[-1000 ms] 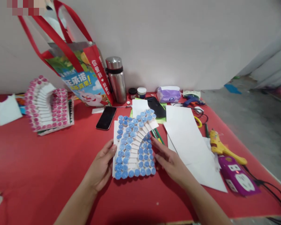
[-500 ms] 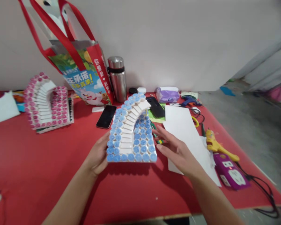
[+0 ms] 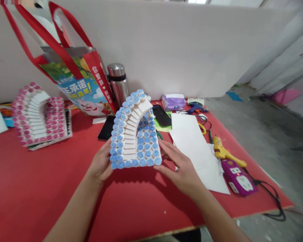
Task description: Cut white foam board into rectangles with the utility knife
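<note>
A model staircase [image 3: 130, 141], with curved white steps bordered by rows of blue rolled discs, is held up above the red table. My left hand [image 3: 101, 163] grips its left side, the fingers partly hidden behind it. At the lower right corner, my right hand [image 3: 178, 164] holds the edge, with the thumb near the bottom and the fingers reaching behind. A similar model staircase with pink discs [image 3: 37, 117] stands on the table to the left.
A shopping bag [image 3: 75, 84], a steel thermos [image 3: 118, 84] and a phone [image 3: 106, 129] are behind the model. To the right lie white paper [image 3: 192, 144], a yellow glue gun [image 3: 221, 149] and a purple power strip [image 3: 238, 178] with a cable. A purple tissue pack [image 3: 173, 102] sits by the wall.
My right hand, apart from the blue staircase before, has closed onto its right edge. The model has turned slightly and sits a little further left and higher in view. The camera view has shifted.
</note>
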`<state>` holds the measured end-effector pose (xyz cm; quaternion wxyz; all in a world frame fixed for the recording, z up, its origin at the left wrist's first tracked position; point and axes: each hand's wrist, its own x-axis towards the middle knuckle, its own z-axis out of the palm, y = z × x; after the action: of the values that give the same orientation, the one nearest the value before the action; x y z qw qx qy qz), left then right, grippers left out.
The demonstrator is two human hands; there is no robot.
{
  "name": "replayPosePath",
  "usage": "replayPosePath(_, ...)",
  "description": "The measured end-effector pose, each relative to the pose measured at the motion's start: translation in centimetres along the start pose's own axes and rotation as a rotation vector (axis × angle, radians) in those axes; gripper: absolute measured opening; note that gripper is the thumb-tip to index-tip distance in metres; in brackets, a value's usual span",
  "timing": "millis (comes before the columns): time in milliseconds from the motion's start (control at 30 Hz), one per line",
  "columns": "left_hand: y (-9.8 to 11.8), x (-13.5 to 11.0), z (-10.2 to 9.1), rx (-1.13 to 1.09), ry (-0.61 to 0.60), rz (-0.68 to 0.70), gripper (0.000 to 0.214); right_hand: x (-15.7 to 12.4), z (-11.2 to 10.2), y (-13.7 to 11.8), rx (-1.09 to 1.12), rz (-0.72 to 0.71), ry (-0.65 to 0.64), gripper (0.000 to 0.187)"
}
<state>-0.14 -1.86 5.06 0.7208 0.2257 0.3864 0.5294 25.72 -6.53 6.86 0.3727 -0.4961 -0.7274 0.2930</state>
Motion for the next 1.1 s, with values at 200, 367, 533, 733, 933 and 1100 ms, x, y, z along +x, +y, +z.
replayPosePath(200, -0.1, 0.2, 0.4, -0.042, -0.036, 0.044, 0.009, 0.0, 0.3, 0.6, -0.06, -0.052, 0.068, 0.055)
replayPosePath(367, -0.8, 0.1, 1.6, -0.047, -0.011, 0.046, 0.037, 0.0, 1.0, 1.2, -0.133, -0.055, 0.143, 0.058)
replayPosePath(533, -1.4, 0.0, 2.5, -0.06, -0.022, 0.077, 0.048, 0.2, 1.4, 1.9, -0.1, -0.027, 0.213, 0.06)
replayPosePath(733, -1.7, 0.5, 3.4, -0.117, -0.112, 0.123, 0.037, 0.7, 1.2, 2.7, -0.035, -0.074, 0.295, 0.059)
replayPosePath(933, -2.0, 0.7, 4.2, -0.216, -0.156, 0.156, 0.035, 0.7, 1.3, 3.2, 0.023, -0.072, 0.308, 0.06)
replayPosePath(1100, -2.4, 0.6, 4.7, -0.252, -0.17, 0.157, 0.038, 0.5, 1.7, 3.6, 0.179, 0.007, 0.292, 0.063)
